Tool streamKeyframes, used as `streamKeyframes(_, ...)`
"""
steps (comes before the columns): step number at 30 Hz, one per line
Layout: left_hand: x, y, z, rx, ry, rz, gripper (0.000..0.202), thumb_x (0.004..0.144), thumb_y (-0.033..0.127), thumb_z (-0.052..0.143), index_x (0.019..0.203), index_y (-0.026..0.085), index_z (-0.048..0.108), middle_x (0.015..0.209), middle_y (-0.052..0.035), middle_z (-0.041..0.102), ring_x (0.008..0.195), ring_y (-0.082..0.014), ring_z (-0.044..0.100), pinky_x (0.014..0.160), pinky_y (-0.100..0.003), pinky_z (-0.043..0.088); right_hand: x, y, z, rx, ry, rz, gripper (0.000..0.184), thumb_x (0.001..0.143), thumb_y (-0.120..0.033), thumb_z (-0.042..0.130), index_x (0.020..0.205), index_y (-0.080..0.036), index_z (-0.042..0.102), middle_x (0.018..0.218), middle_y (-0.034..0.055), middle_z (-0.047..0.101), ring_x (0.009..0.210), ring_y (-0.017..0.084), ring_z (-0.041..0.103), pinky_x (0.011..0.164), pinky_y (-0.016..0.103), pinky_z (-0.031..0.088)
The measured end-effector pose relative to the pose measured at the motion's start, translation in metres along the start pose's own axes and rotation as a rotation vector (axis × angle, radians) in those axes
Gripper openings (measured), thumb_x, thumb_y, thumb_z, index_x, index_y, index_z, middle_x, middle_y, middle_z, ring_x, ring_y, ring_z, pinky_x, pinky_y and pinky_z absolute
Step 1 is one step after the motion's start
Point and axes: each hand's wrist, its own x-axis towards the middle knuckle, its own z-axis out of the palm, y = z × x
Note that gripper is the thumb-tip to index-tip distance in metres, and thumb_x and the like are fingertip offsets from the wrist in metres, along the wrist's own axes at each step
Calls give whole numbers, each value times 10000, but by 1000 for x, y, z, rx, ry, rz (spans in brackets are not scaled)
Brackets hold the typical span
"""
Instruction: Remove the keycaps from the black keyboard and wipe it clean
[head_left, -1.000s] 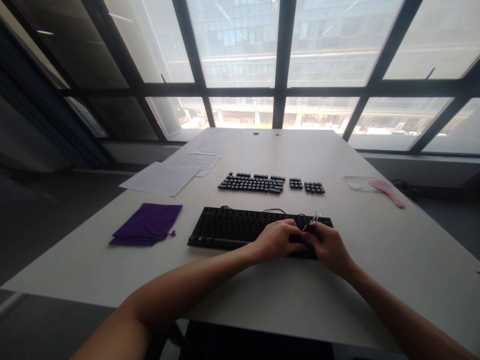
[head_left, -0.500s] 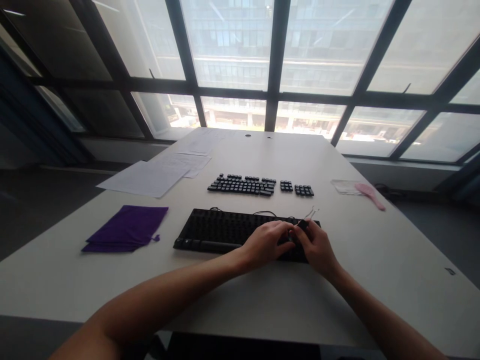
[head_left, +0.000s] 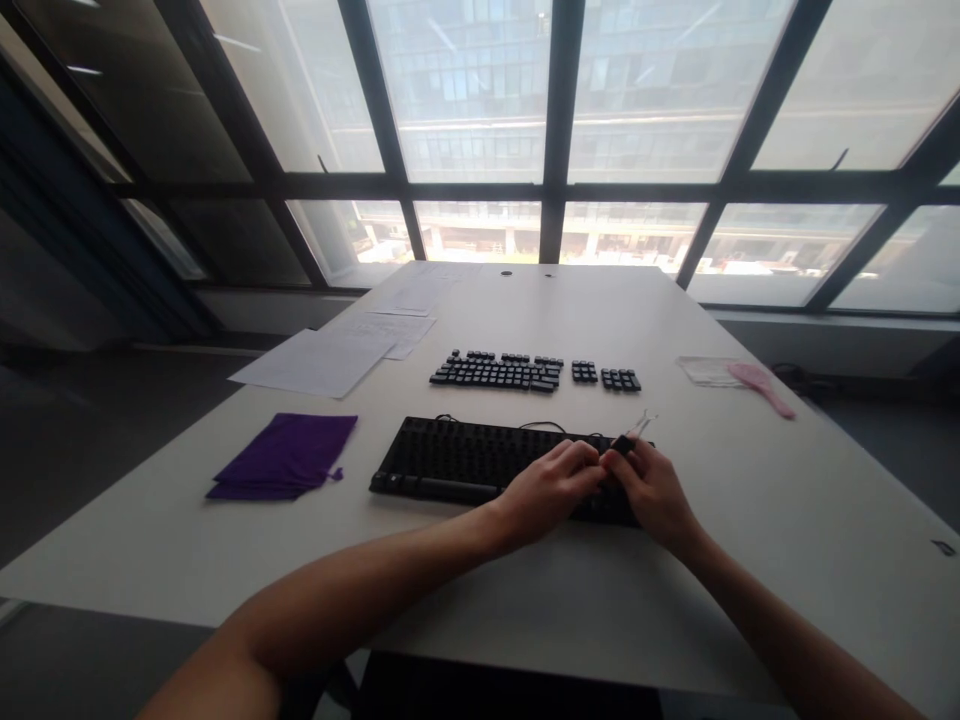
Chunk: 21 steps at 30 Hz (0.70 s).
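A black keyboard (head_left: pixel 457 455) lies on the white table in front of me, most of its keycaps off, with a few left along the near left edge. Over its right end my two hands meet. My right hand (head_left: pixel 660 495) is closed on a keycap puller (head_left: pixel 623 444) with a dark body and thin wire prongs pointing up and away. Pressed against it are the bent fingers of my left hand (head_left: pixel 544 492); whatever they pinch is hidden. Behind the keyboard, removed keycaps sit in rows: a large block (head_left: pixel 496 374) and two small blocks, one in the middle (head_left: pixel 584 372) and one at right (head_left: pixel 621 380).
A purple drawstring pouch (head_left: pixel 281 455) lies left of the keyboard. Printed paper sheets (head_left: pixel 315 362) spread toward the back left. At right are a clear plastic bag (head_left: pixel 703 371) and a pink brush (head_left: pixel 761 388). Windows stand beyond the table's far edge.
The view has swung slightly left, so everything sits farther right. My left fingers have closed in nearer to my right fingertips; the puller stays in my right hand.
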Motion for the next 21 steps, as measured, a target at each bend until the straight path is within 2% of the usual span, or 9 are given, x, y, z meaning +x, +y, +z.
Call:
streamKeyframes(5, -2, 4, 2, -281, 16, -99, 176, 964, 222, 549, 1085, 177, 670, 1119, -90, 589, 969, -166, 610, 846, -276, 534, -2, -4, 2, -13, -52, 31, 188, 912, -380, 580, 864, -202, 543, 678, 5, 635, 619, 176, 600, 541, 265, 446)
streamKeyframes(9, 9, 1, -7, -327, 136, -102, 139, 919, 249, 640, 1024, 188, 706, 1046, -75, 633, 925, -160, 622, 838, -271, 525, -1, -3, 0, 57, 25, 17, 215, 914, -397, 585, 834, -206, 527, 691, 10, 645, 622, 174, 603, 559, 266, 452)
streamKeyframes(12, 38, -26, -15, -238, 207, -184, 114, 880, 237, 689, 974, 186, 731, 966, -56, 676, 852, -157, 631, 814, -283, 520, 1, -1, -2, 88, 92, -2, 229, 933, -413, 566, 850, -203, 529, 714, 28, 678, 647, 181, 627, 619, 285, 477)
streamKeyframes(14, 64, -53, -15, -146, 187, -225, 108, 870, 229, 696, 949, 174, 744, 942, -57, 695, 797, -155, 632, 794, -289, 517, 3, -1, -3, 98, 122, -14, 243, 940, -423, 559, 852, -198, 533, 738, 43, 696, 659, 184, 639, 643, 296, 486)
streamKeyframes(18, 110, -101, 2, 48, 104, -316, 90, 844, 231, 724, 896, 179, 775, 914, -64, 729, 879, -199, 647, 903, -332, 482, 6, -1, -7, 105, 157, -27, 262, 939, -432, 562, 827, -196, 539, 742, 48, 697, 665, 187, 647, 651, 301, 496)
streamKeyframes(21, 127, -118, 21, 73, 62, -332, 79, 820, 208, 742, 877, 174, 785, 903, -76, 744, 900, -221, 660, 908, -342, 479, 9, -2, -13, 119, 194, -42, 258, 937, -425, 565, 817, -198, 541, 730, 42, 691, 660, 185, 643, 649, 299, 494)
